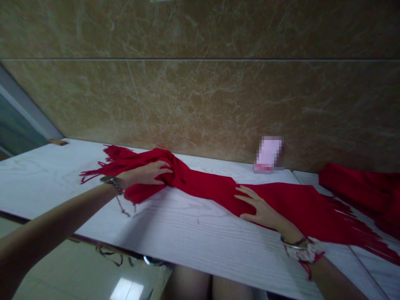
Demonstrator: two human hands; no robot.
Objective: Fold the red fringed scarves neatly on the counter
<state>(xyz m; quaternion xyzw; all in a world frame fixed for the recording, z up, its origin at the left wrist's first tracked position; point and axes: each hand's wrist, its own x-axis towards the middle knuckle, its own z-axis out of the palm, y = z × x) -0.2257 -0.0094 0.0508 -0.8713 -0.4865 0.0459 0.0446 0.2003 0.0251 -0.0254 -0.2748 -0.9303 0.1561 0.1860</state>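
A long red scarf (204, 183) with fringed ends stretches across the white wood-grain table (187, 233). Its left part is bunched and twisted, while the right part lies flatter. My left hand (153, 173) rests on the bunched part, fingers apart. Farther right, my right hand (258, 208) lies on the flatter cloth with its fingers spread. Both hands touch the scarf from above, and neither is wrapped round it.
A second piece of folded red cloth (359, 183) lies at the right. A pink, blurred-out item (269, 152) leans by the brown marble-patterned wall (203, 100). A small wooden piece (58, 142) sits at the far left corner.
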